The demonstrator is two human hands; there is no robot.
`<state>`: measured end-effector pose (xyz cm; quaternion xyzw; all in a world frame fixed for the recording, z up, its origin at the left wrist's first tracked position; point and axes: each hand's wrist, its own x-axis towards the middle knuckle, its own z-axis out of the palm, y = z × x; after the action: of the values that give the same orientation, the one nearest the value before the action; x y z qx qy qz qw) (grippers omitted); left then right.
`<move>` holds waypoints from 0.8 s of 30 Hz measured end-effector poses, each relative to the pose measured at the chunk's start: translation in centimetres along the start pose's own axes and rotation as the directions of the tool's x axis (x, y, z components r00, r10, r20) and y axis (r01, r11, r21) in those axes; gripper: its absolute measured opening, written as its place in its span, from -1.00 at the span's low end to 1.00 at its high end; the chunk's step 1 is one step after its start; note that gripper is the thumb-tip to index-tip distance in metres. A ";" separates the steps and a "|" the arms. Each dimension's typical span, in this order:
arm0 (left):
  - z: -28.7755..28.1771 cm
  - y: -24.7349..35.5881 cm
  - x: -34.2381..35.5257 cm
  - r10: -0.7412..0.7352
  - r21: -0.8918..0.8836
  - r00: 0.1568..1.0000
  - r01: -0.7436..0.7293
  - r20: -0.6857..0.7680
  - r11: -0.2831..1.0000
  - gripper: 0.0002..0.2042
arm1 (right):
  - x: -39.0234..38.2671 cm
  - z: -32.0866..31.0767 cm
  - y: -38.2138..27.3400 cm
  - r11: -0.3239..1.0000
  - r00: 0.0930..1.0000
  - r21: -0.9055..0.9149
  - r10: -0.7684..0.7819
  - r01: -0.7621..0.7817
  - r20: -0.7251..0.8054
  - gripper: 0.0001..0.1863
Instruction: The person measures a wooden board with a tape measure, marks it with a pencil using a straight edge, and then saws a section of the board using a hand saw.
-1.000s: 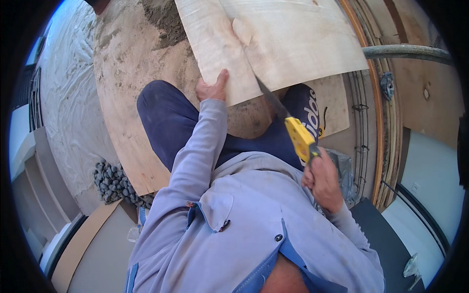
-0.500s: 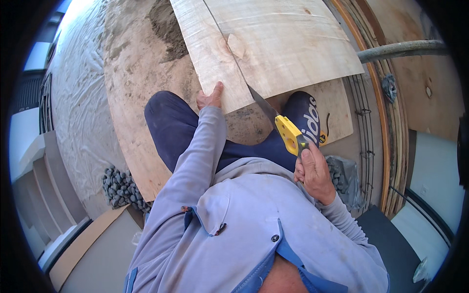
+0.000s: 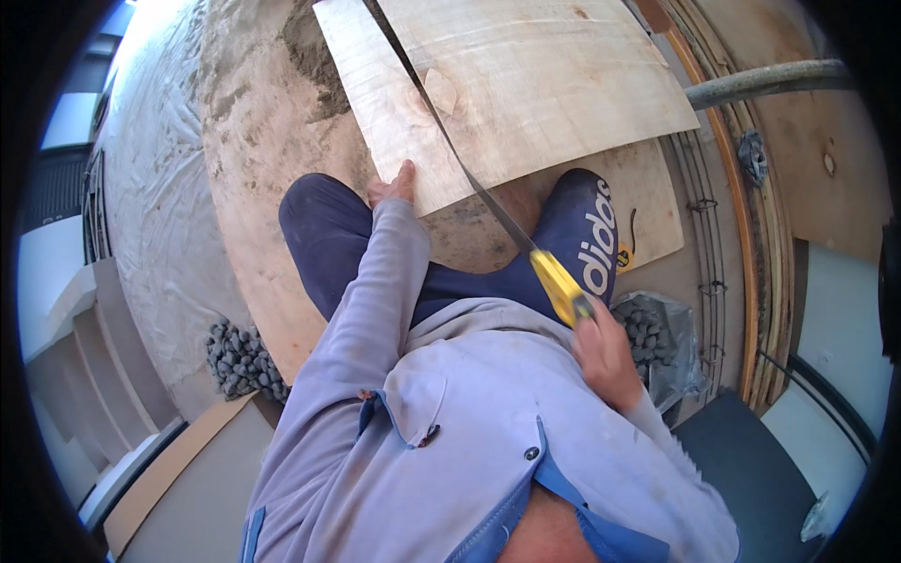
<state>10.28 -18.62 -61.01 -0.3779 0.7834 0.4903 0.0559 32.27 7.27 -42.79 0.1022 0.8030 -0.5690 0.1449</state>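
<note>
A pale plywood sheet (image 3: 554, 84) lies across in front of me, with a long dark slit running from its far side toward the near edge. My left hand (image 3: 392, 185) grips the near corner of the narrow plywood strip (image 3: 389, 113) left of the slit, thumb on top and fingers partly hidden. My right hand (image 3: 605, 352), blurred a little, is closed round the handle of a hand saw (image 3: 558, 284) with a yellow and dark grip. The saw's blade slants away from me, in line with the slit at the sheet's near edge.
My knees in dark trousers (image 3: 324, 230) sit just below the sheet. Underneath is a stained, sandy board (image 3: 258, 188). Grey stones (image 3: 242, 361) lie at left, and a bag of stones (image 3: 657, 338) at right. Metal rods (image 3: 706, 244), stacked timber (image 3: 741, 253) and a pipe (image 3: 765, 83) stand right.
My right hand has drawn the saw back toward me, baring more blade. The slit looks wider at the far end, and the strip with my left hand has shifted slightly left.
</note>
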 end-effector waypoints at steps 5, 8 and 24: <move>2.3 -2.0 0.4 0.108 0.158 0.983 -0.085 -0.146 0.984 -0.38 | 8.4 3.4 2.9 0.976 0.986 -0.146 -0.165 0.162 -0.010 -0.80; -0.7 -2.6 3.7 0.054 0.178 0.970 -0.011 -0.237 0.984 -0.45 | 2.5 0.8 1.5 0.809 0.907 -0.416 -0.406 0.415 0.116 -0.67; 3.0 -5.4 15.0 -0.210 0.155 0.878 0.301 -0.430 0.941 -0.01 | -12.4 -12.5 9.5 0.822 0.849 0.561 0.226 0.097 -0.478 -0.51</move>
<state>2.32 -25.55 -73.34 -0.5638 0.7693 0.3005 -0.0030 45.52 22.21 -43.00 0.3199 0.6019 -0.7252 -0.0969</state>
